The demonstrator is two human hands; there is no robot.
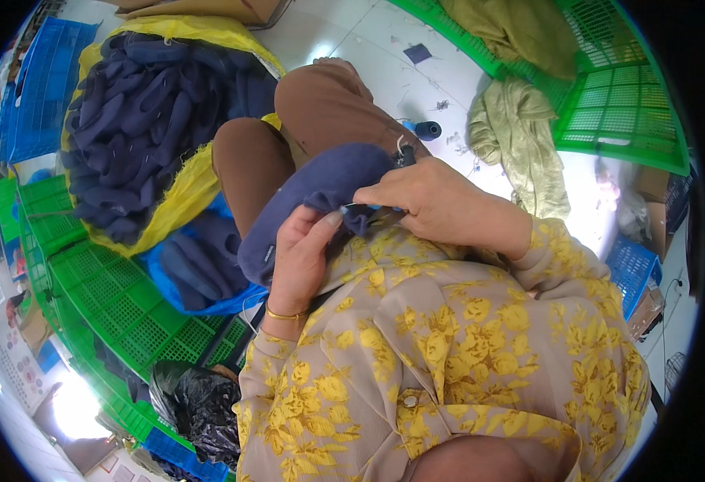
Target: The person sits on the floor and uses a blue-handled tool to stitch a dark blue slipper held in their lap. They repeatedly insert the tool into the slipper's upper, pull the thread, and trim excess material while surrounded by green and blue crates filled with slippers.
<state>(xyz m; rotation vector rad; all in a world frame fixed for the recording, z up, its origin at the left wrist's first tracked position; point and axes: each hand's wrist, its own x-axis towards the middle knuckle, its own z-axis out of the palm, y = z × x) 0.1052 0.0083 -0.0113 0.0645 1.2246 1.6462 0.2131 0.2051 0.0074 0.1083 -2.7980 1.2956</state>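
While the left hand [302, 245] pinches a ruffled fold between thumb and fingers, the navy piece [288, 202], soft, matte and rounded into a thick curve, lies across the lap against brown trousers [324, 100]. The right hand [437, 201] is curled, its index finger stretched toward that fold; it grips a small dark tool [404, 155] with a white loop at its upper end, the rest mostly hidden. Left of the knees, a woven yellow sack [182, 193] with a frayed rim brims with limp, looped navy shapes [127, 120]; more sit in a slick blue bag [159, 281]. Beyond the right hand stand a dark cylindrical spool [428, 130], crumpled, sheeny olive cloth [521, 132] and a latticed green plastic crate [617, 116]. Crinkled black plastic [208, 410] bulges at lower left.
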